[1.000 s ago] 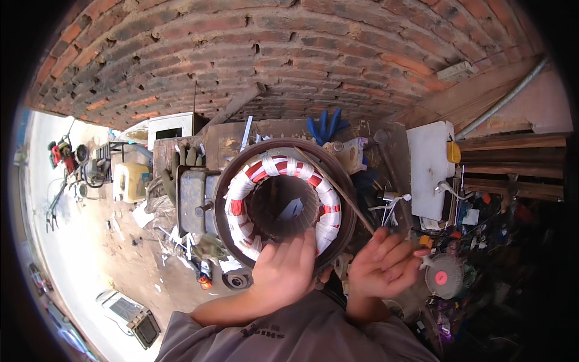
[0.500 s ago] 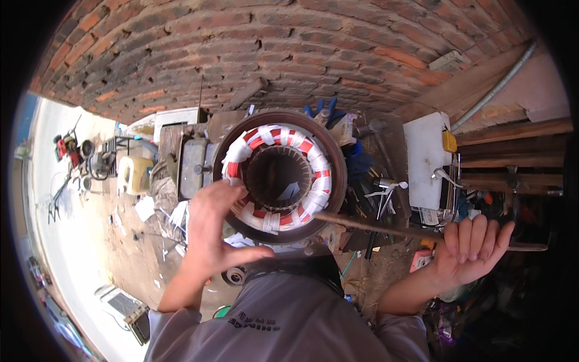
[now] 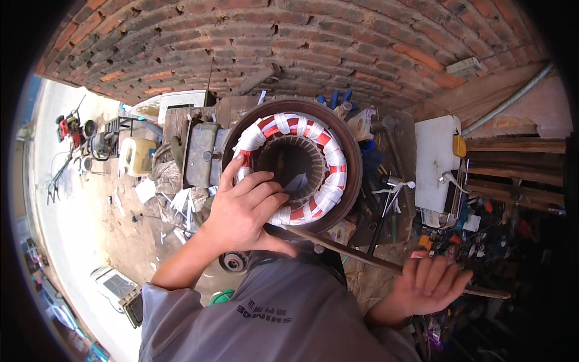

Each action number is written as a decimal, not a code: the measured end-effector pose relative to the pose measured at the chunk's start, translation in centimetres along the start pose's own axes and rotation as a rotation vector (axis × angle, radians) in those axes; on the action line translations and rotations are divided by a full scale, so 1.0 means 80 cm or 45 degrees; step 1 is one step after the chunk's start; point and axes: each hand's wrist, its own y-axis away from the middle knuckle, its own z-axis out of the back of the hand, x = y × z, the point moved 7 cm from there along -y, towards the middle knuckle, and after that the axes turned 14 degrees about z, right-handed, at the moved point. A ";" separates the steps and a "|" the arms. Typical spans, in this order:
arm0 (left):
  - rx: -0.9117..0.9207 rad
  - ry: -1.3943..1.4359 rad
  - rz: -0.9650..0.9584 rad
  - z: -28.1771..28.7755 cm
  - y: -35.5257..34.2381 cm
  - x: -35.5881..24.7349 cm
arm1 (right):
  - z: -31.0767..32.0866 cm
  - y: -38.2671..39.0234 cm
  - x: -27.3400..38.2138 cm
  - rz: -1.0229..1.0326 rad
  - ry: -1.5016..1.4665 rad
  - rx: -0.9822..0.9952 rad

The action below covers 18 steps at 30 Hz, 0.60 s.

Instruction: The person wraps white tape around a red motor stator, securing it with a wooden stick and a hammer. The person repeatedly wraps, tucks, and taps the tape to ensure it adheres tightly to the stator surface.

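Observation:
In front of me stands a motor stator (image 3: 355, 181), a round brown housing with a slotted core and a dark bore. Its ring of red coil windings (image 3: 335, 179) is bound with white tape. My left hand (image 3: 244, 208) lies over the ring's near-left part, fingers spread and thumb stretched out, with its fingertips on the windings. At the lower right, my right hand (image 3: 431, 283) is wrapped round a long brown wooden stick (image 3: 347, 249). The stick slants up to the left, and its far tip meets the near edge of the ring. A pale scrap lies inside the bore.
A brick wall (image 3: 241, 51) rises behind the bench. To the right are a hammer (image 3: 389, 125), hand tools and a white panel (image 3: 431, 163). At left, a yellowish jug (image 3: 137, 155) stands near crumpled cloth (image 3: 166, 172). A gear-like part (image 3: 234, 262) lies below my left forearm.
My left hand has shifted right and spread over the windings. My right hand has moved left and down with the stick, whose tip now sits lower on the ring. The view has shifted slightly.

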 end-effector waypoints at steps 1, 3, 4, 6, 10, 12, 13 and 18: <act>-0.003 0.000 -0.009 0.000 0.001 0.000 | -0.004 0.000 -0.006 -0.005 0.000 -0.010; -0.008 0.005 -0.031 0.001 0.001 0.002 | -0.010 -0.002 -0.008 -0.017 0.025 -0.004; -0.011 0.019 -0.040 0.002 0.000 0.003 | -0.013 -0.004 -0.005 -0.022 0.050 0.011; -0.021 0.045 -0.051 0.004 -0.002 0.006 | -0.017 -0.011 0.001 -0.028 0.065 0.007; -0.039 0.058 -0.044 0.007 0.001 0.010 | -0.043 -0.020 -0.022 -0.078 0.005 -0.027; -0.048 0.070 -0.045 0.008 0.000 0.011 | -0.055 -0.006 -0.048 -0.152 0.015 0.003; -0.055 0.069 -0.052 0.006 -0.002 0.009 | -0.054 0.005 -0.057 -0.095 0.058 0.033; -0.055 0.061 -0.014 0.000 0.002 0.008 | -0.044 0.052 -0.080 0.060 0.082 0.118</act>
